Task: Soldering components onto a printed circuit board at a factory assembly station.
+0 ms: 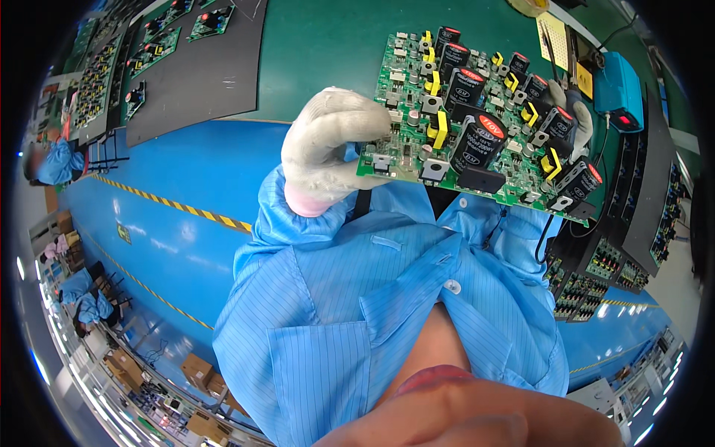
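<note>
A green circuit board is held up tilted in front of my chest. Tall black capacitors with red tops and several yellow-wrapped parts stand on it. My left hand, in a white glove, is closed on the board's left edge, fingers bent over its face. At the far right edge is my right hand, also gloved and closed against the board. Capacitors and the board hide much of that hand.
Behind the board lies a green tabletop. A blue box-shaped device with a cable stands at right. Black sheets carrying small boards lie at left; racks of boards are at lower right. A seated person is far left.
</note>
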The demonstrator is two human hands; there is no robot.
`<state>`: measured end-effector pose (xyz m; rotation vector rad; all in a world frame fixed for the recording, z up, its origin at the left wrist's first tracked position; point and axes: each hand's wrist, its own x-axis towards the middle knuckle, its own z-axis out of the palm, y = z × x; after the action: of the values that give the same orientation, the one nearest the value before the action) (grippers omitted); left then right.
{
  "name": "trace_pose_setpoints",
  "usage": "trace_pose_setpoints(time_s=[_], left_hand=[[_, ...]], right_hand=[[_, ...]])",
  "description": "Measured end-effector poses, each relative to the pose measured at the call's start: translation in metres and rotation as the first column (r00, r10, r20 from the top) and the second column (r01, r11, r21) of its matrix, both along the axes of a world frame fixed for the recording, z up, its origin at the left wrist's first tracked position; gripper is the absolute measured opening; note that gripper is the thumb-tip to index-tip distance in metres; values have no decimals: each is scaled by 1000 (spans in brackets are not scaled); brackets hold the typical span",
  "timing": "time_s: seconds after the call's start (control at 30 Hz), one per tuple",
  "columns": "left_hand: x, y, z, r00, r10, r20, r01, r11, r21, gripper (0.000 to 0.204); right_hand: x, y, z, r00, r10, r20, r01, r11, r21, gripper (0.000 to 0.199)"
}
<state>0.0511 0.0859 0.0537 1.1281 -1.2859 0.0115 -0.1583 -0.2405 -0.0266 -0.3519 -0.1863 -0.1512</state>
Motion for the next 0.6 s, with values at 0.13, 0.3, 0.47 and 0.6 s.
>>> trace_pose_setpoints(time_s=[0.13, 0.3, 0.47, 0.6], left_hand=[[6, 6, -6, 995, -99, 10, 99, 994, 51, 36], [10, 10, -17, 997, -52, 63, 41, 986, 161, 38], [17, 6, -17, 999, 27, -21, -19, 951, 308, 46], [41, -10, -32, 850, -233, -472, 358, 913, 195, 42]], right_hand=[[8, 2, 4, 992, 124, 38, -125, 992, 5, 61], [2, 6, 9, 995, -54, -78, 52, 998, -24, 59], [-12, 3, -4, 780, -481, -400, 456, 875, -162, 48], [-6, 8, -2, 844, -398, -361, 385, 916, -110, 44]])
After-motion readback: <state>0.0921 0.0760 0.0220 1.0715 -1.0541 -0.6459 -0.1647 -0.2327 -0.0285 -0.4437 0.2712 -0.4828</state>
